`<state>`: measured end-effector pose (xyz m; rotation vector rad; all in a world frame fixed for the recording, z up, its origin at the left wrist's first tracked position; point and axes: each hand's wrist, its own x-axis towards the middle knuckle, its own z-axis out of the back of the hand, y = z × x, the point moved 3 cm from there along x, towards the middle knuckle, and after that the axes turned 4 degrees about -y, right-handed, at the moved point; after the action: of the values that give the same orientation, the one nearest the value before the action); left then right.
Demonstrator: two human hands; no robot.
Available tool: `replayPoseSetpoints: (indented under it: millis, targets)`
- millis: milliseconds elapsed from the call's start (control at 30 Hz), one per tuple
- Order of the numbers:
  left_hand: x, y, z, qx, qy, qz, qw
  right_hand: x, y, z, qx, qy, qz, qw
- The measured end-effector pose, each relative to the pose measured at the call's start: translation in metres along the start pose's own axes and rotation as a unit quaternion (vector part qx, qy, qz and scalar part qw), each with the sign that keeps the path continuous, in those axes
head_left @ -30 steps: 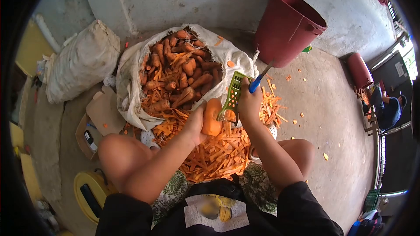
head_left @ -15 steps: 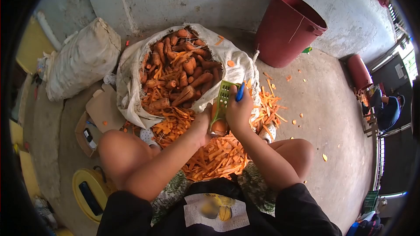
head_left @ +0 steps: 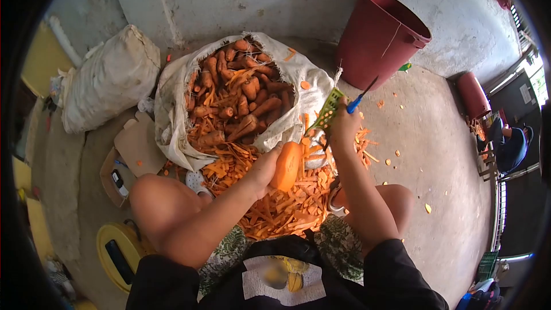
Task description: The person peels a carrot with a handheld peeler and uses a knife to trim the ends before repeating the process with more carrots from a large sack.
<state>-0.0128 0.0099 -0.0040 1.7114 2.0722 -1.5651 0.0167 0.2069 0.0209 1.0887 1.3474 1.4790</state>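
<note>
The left hand (head_left: 264,171) is closed round a thick, bright-orange peeled carrot (head_left: 286,166) just on the near side of the white woven sack (head_left: 315,83); its fingertips are mostly hidden, but a smooth, possibly damp surface could let the carrot slip. The right hand (head_left: 344,129), at the sack's right edge, is curled round both a green perforated plastic peeler (head_left: 328,111) and a blue-handled knife (head_left: 355,104), whose bare blade could nick skin if that doubled hold loosened.
</note>
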Motion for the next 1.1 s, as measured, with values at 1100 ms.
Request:
replayPoseSetpoints:
  millis: [1100]
  targets:
    - [-0.027,-0.019,-0.011,-0.057,0.08,-0.012,0.995,-0.004,0.028,0.016,-0.08,0.052,0.039,0.995]
